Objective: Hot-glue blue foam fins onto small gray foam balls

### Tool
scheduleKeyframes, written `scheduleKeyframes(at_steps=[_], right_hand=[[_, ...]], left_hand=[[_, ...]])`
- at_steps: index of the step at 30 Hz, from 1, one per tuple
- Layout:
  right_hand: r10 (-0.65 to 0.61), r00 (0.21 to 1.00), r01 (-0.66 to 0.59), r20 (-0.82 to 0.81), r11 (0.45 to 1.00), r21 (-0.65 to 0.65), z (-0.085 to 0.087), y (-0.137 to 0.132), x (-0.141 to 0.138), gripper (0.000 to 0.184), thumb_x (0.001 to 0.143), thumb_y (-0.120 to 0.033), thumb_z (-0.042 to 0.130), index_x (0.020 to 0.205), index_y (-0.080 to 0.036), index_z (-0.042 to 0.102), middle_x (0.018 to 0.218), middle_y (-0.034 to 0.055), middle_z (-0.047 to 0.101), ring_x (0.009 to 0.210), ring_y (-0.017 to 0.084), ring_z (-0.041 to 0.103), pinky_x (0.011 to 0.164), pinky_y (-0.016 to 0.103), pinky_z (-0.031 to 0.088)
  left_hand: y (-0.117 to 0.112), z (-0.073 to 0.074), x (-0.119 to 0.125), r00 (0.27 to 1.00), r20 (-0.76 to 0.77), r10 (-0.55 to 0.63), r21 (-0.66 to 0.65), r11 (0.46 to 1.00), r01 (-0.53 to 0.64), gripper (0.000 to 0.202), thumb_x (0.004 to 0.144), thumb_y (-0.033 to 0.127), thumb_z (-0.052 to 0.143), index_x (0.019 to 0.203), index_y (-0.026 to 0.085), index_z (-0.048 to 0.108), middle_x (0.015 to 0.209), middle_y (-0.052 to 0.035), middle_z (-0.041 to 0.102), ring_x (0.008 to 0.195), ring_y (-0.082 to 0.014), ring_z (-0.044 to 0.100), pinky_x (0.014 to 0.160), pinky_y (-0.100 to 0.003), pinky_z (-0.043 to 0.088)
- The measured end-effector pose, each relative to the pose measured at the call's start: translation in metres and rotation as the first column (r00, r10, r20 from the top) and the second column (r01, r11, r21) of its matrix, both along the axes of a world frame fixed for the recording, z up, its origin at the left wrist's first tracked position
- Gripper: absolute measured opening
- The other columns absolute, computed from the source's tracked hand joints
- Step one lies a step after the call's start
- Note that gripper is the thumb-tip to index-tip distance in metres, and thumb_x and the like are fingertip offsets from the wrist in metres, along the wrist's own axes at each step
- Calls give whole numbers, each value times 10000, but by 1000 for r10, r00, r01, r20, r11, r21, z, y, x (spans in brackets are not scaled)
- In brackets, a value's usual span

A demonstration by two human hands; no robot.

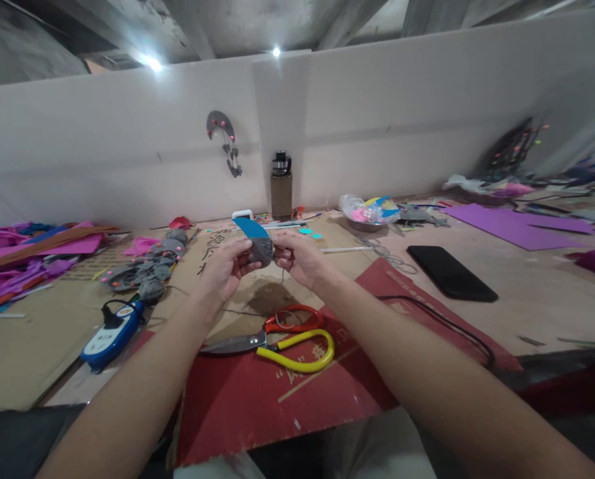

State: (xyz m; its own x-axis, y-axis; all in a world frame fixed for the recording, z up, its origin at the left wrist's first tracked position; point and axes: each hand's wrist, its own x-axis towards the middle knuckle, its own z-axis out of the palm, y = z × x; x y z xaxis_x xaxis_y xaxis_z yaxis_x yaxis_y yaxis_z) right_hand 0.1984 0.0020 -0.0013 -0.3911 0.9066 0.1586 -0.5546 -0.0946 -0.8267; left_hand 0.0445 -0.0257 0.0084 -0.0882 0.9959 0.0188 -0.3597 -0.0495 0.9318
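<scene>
Both my hands are raised over the middle of the table, pinching one small craft piece [258, 241] between them. The piece is a grey glittery half-disc with a blue curved part on top. My left hand [223, 267] grips its left side with thumb and fingers closed. My right hand [298, 257] pinches its right edge, and a thin wire hangs down from there. Below the hands lie scissors [282, 338] with one red and one yellow handle loop, on a red cardboard sheet [257, 399].
A black phone [450, 273] lies right of the hands, with a black cable [447, 326] nearby. A blue-white power strip [112, 332] and grey craft pieces [148, 269] sit at left. A bottle [281, 185], a metal bowl of scraps [370, 211] and purple sheets [517, 226] stand farther back.
</scene>
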Motion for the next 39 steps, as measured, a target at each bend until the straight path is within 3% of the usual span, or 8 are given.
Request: scheduleKeyframes(at_steps=[22,39], right_hand=[[168,978,-175,-125,983,-51,0,-6,-2,202,606,-213,723,677,-144,547,527,-88,344,464,18,237,418,127,201],[152,978,-172,-143,975,-137,-2,-12,-6,241,622,-232,725,697,-170,505,510,-94,369,445,29,278,419,132,246]], left_hand=[[2,-2,-4,991,75,-110,54,993,106,142,701,166,650,841,140,658,786,-29,709,634,-112,642,592,-214,548],[0,-4,-4,990,85,-116,-14,993,118,101,713,177,648,808,148,662,767,-35,701,625,-110,636,609,-214,544]])
